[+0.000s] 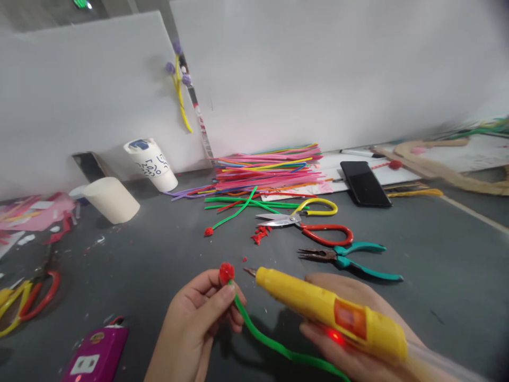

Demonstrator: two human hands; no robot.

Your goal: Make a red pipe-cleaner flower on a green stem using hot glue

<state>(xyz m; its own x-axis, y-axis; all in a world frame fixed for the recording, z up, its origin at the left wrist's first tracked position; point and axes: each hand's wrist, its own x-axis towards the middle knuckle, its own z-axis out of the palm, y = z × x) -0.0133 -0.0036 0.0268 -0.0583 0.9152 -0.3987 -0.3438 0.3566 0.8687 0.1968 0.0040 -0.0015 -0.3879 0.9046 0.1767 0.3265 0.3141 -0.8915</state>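
Note:
My left hand (199,323) pinches a green pipe cleaner (258,335) just below the small red pompom-like head (226,272) at its top. The stem trails down to the right. My right hand (358,297) grips a yellow hot glue gun (310,297), its metal tip pointing left, a short gap from the red head. A clear glue stick (433,361) comes out of its back end, and a red light glows beneath its body. Beyond my hands lie another green stem (234,216) with a red tip and a little heap of red pieces (260,234).
Scissors (294,218) and teal needle-nose pliers (353,258) lie ahead of my right hand. Behind them are a bundle of coloured pipe cleaners (270,170) and a phone (365,183). At left are a white roll (112,200), more scissors (37,297) and a purple device (97,354).

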